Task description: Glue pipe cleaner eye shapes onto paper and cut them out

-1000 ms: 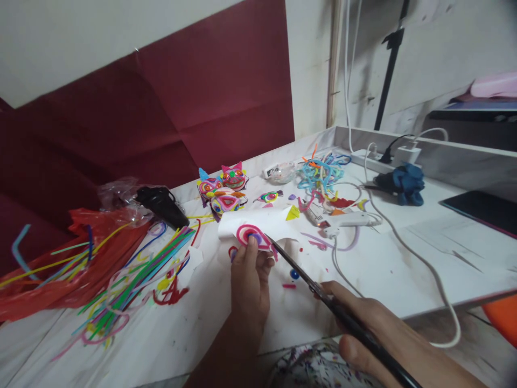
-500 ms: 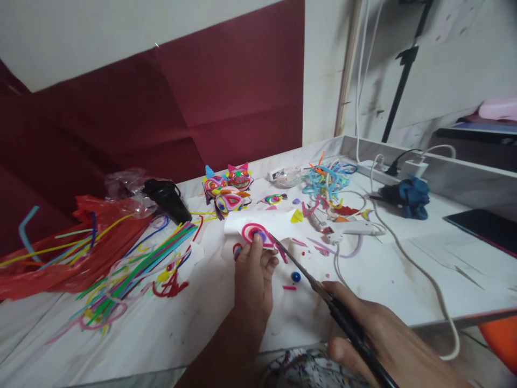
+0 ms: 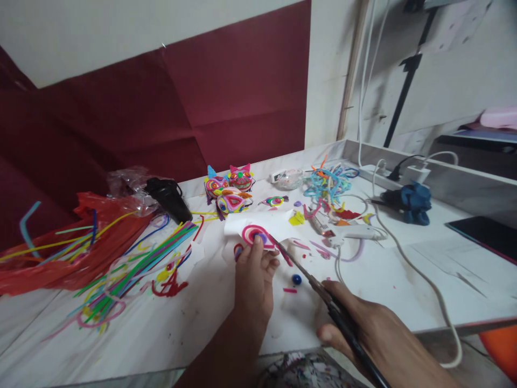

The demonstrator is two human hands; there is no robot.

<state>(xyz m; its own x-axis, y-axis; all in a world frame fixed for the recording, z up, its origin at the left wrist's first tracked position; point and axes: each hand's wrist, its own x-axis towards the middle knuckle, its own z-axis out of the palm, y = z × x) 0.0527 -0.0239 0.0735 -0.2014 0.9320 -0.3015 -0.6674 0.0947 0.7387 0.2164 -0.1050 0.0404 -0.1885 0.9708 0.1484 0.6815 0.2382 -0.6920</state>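
Left hand (image 3: 252,280) has its grip pinched on a white paper piece (image 3: 258,222) carrying a pink-and-purple spiral (image 3: 255,235); thumb sits on the spiral's lower edge, paper held just above the tabletop (image 3: 404,269). Right hand (image 3: 363,328) is closed round the handles of black scissors (image 3: 307,275); the tips reach the paper right beside the left thumb, on its right. Can't tell whether the blades are parted at the tip, too thin to read.

Judgement on doing the cut well:
- Keep the left pinch close to the cut line so the paper doesn't flop, but with the thumb clear of the blades. They are nearly touching now.
- Turn the paper with the left hand, not the scissors. Short bites follow a curve better.
- Cut deeper in the blades, not at the tips, for control.
- Stay just outside the pink ring; a nick into it looks hard to hide.

Around the grips: blue bead (image 3: 297,279) and a small pink offcut (image 3: 290,290) lie between the two hands. Beyond the left grip, finished coloured faces (image 3: 230,191). To its left, loose coloured strips (image 3: 133,269) and a red plastic bag (image 3: 81,253). Beyond the right grip, a white glue gun (image 3: 351,233) with its cable (image 3: 424,280) trailing off the edge. Keep that cable away from the scissor elbow.
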